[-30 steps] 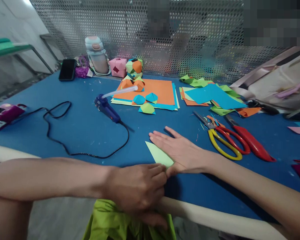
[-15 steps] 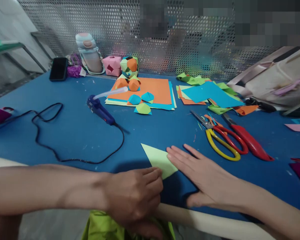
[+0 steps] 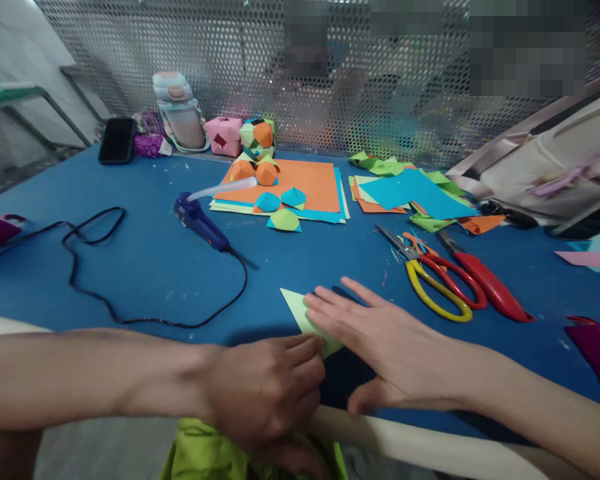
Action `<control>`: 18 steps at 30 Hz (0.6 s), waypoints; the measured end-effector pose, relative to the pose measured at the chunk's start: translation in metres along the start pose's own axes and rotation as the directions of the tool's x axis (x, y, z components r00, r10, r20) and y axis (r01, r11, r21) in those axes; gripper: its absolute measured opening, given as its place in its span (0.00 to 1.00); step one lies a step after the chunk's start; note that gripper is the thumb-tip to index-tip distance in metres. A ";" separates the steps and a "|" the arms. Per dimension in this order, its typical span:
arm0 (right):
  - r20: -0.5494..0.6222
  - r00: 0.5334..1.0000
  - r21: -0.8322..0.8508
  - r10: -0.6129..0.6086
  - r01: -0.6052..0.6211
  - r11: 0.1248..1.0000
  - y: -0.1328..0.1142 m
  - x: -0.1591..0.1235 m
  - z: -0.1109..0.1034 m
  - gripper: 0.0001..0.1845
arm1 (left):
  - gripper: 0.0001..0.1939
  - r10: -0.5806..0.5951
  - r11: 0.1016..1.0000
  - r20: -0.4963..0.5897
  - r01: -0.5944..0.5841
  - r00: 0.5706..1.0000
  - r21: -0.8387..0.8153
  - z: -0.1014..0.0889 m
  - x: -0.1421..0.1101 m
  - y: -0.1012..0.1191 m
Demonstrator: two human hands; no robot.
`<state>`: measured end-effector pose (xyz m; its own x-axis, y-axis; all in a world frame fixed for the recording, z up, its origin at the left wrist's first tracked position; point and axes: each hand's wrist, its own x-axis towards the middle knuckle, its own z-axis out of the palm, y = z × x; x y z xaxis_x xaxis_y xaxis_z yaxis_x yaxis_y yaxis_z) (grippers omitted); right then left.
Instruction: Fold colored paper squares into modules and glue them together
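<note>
Lying on the blue table [image 3: 155, 267], the pale green paper [image 3: 293, 308] is showing between the two hands. The left hand [image 3: 270, 387] is curling its fingers at the near edge; whether they are pinching or merely pressing, I cannot tell. The right hand [image 3: 387, 347] is extending over the far side, fingers spread. Judged by appearance, the sheet is probably handling as light, thin and easily creased; edges are offering the safest hold.
</note>
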<state>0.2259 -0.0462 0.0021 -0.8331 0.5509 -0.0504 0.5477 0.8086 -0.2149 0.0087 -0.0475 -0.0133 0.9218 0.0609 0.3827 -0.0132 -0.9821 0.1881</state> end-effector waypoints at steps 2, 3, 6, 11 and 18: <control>0.082 0.993 0.078 -0.085 0.078 0.994 0.006 0.019 0.002 0.46 | 0.28 0.055 0.998 -0.005 -0.055 0.999 -0.037 0.001 0.001 -0.001; 0.100 0.989 0.098 -0.112 0.102 0.990 0.010 0.025 0.005 0.45 | 0.27 0.080 0.995 -0.004 -0.080 0.997 -0.055 0.001 0.001 -0.002; 0.081 0.991 0.094 -0.104 0.096 0.991 0.019 0.028 0.011 0.45 | 0.27 0.065 0.995 -0.020 -0.066 0.998 -0.068 -0.001 0.003 -0.003; 0.030 0.999 0.015 -0.019 0.018 1.000 0.020 0.000 0.016 0.47 | 0.27 0.059 0.997 0.006 -0.059 0.998 -0.058 -0.004 0.003 -0.003; -0.043 0.991 -0.159 0.125 -0.130 0.979 0.018 -0.060 0.028 0.47 | 0.23 0.047 0.998 0.012 -0.046 0.999 -0.046 -0.004 0.003 -0.004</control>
<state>0.2831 -0.0705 -0.0256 -0.7540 0.6559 -0.0349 0.6568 0.7525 -0.0487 0.0097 -0.0430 -0.0098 0.9249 0.0124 0.3800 -0.0738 -0.9746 0.2114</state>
